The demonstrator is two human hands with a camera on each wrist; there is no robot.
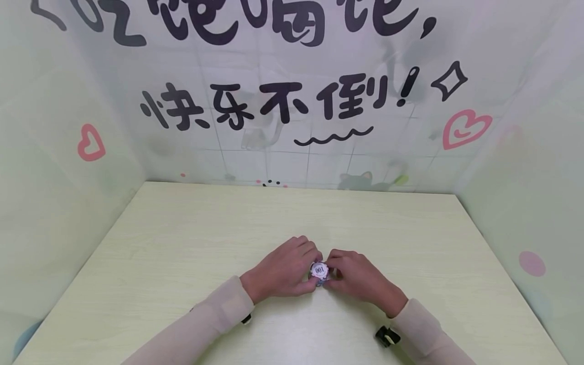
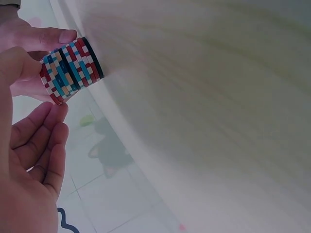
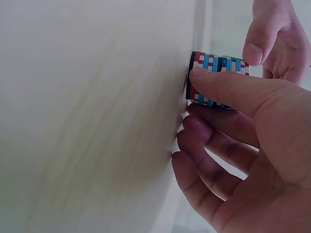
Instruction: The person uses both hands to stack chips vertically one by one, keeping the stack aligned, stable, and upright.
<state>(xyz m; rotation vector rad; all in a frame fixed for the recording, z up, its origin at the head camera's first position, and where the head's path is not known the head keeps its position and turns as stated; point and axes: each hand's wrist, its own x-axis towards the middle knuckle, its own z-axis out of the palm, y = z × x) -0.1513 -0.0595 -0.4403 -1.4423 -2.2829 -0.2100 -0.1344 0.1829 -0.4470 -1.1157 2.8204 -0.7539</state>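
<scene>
A stack of poker chips (image 1: 319,271) stands on the table between the two hands, its white top chip marked 100. Red, white, blue and black edge bands show on the stack (image 2: 73,68) in the left wrist view. My left hand (image 1: 287,266) pinches the upper end from the left, thumb and index fingertip at the top chips. From the right, my right hand (image 1: 358,276) grips the stack lower down, its thumb lying along the side in the right wrist view. The other right fingertips (image 3: 182,141) are near the tabletop.
The pale wood-look table (image 1: 196,218) runs back to a printed backdrop (image 1: 283,162) with writing and hearts. Side curtains (image 1: 515,203) border it left and right. A black wrist device (image 1: 388,336) hangs by the right sleeve.
</scene>
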